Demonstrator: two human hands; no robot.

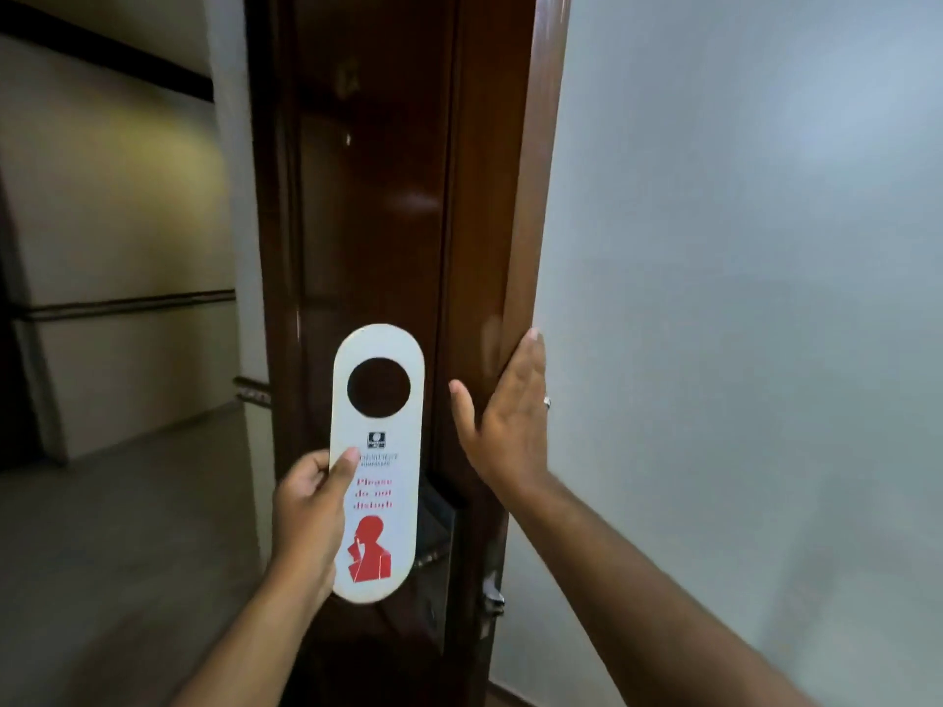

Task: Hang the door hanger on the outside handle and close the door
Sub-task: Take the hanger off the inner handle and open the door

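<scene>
A white door hanger [380,436] with a round hole near its top, red "Please do not disturb" lettering and a red figure is held upright in my left hand [306,507], thumb on its front. Behind it stands the dark brown wooden door [377,206], open and seen nearly edge-on. My right hand [510,426] lies flat, fingers apart, against the door's edge, a ring on one finger. A dark lock plate and handle [439,533] peek out just right of the hanger's lower half. A metal latch [494,594] shows on the door edge below my right wrist.
A pale wall [740,298] fills the right side. To the left, a corridor with cream walls, a dark rail [127,303] and a grey floor [117,528] stretches away past the door frame [229,196].
</scene>
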